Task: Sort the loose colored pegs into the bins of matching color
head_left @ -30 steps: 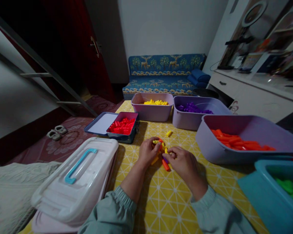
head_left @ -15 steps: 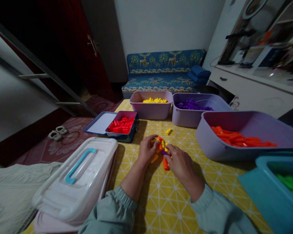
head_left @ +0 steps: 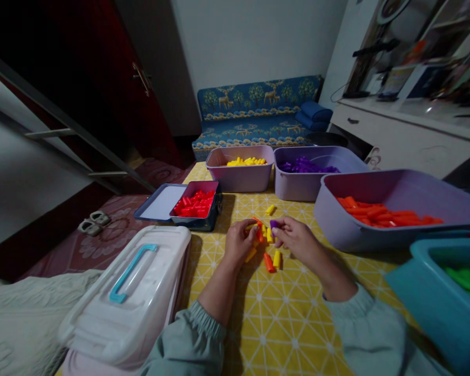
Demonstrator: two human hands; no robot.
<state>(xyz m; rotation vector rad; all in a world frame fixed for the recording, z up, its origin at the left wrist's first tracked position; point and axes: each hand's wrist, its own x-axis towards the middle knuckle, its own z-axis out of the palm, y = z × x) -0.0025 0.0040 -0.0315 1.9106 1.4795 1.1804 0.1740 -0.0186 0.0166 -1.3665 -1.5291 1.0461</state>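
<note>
A small purple plastic piece is pinched in the fingertips of my right hand, just above the table. My left hand curls at the left side of a small heap of yellow and orange pieces, with a yellow piece showing at its fingertips; part of its grip is hidden. Close to my right hand stands another yellow piece. Nearer to me, an orange piece and a yellow piece lie side by side. One more yellow piece lies beyond the heap.
Behind the heap are bins of yellow pieces and purple pieces. On the right stand an orange-filled bin and a teal bin. A tin of red pieces and a lidded white box occupy the left.
My right hand has moved right and slightly up, away from the heap, with the purple piece. A yellow piece now shows beside the orange one. My left hand has stayed by the heap.
</note>
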